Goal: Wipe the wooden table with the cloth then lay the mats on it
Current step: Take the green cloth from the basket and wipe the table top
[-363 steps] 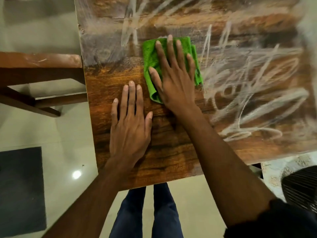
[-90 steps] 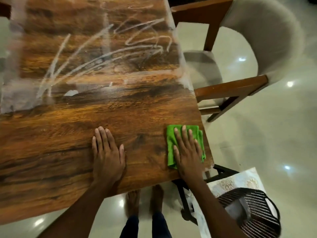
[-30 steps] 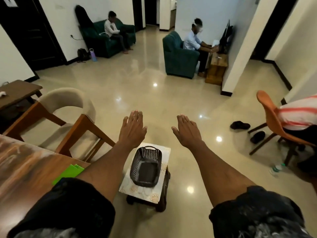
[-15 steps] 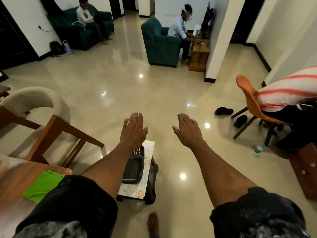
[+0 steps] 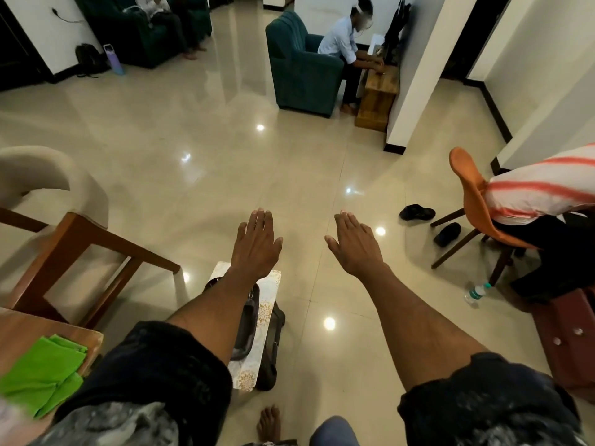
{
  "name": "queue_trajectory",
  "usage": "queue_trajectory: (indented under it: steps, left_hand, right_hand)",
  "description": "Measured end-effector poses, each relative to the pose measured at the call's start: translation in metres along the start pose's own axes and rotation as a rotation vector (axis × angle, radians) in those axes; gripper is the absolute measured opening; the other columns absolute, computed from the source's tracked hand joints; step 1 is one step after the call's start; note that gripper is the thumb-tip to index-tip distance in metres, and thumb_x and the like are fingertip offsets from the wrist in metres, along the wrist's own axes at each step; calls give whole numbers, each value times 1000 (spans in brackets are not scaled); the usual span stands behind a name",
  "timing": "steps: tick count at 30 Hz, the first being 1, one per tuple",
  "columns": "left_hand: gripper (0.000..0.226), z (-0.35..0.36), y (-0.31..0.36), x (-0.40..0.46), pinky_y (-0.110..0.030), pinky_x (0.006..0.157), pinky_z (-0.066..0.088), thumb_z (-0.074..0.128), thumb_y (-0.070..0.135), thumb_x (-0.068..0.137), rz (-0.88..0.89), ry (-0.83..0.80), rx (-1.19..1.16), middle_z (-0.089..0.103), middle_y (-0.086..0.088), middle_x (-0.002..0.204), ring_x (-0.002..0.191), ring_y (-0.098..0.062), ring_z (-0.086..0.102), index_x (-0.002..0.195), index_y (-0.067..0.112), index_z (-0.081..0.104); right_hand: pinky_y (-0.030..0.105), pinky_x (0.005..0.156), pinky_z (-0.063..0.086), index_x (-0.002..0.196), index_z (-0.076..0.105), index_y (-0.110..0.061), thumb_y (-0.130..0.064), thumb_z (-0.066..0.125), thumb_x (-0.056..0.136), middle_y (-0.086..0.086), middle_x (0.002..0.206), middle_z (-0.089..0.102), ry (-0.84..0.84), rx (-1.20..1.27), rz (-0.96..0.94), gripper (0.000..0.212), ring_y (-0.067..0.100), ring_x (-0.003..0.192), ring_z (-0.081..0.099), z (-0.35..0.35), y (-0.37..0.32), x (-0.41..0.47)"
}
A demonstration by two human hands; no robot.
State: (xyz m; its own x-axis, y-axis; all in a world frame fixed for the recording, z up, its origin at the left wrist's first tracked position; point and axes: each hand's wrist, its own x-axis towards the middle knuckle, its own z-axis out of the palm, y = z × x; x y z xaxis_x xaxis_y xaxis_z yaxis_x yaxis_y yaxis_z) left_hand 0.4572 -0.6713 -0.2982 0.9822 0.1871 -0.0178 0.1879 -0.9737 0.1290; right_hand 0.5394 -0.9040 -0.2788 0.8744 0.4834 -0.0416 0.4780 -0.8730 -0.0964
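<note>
The cloth lies dropped on the counter, freeing both hands, left and right, fingers straight and empty, seemingly for the mats.

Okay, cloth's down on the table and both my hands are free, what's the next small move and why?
Probably lower both hands toward the low stand beside the table. The green cloth lies released on the wooden table, both the left hand and right hand are open and hold nothing, and the patterned mat under the dark basket sits just below the left forearm.
</note>
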Motion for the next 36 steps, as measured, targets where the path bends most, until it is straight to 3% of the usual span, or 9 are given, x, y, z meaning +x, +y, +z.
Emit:
queue_trajectory:
  steps: [12, 23, 36]
  left_hand:
    - [69, 11, 19, 88, -45, 128, 17, 35, 40, 114, -103, 17, 34, 13, -18, 176, 165, -29, 10, 167, 2, 15]
    - [70, 5, 51, 177, -46, 129, 14, 30, 41, 114, -257, 19, 46, 9, -18, 177, 165, -29, 6, 168, 2, 9]
    - [69, 26, -6, 249, -48, 128, 18, 36, 40, 114, -400, -11, 8, 16, -20, 175, 164, -31, 13, 167, 1, 16]
  right_hand:
    - [43, 126, 26, 161, 28, -5, -44, 34, 115, 15, 174, 24, -37, 1, -139, 61, 28, 164, 18, 9, 52, 113]
    - [41, 128, 22, 165, 22, -6, -46, 30, 115, 14, 176, 20, -62, -18, -297, 64, 27, 165, 14, -1, 102, 226]
    - [42, 129, 22, 165, 20, -4, -45, 31, 115, 15, 176, 20, -169, 5, -437, 65, 28, 165, 14, 23, 71, 332]
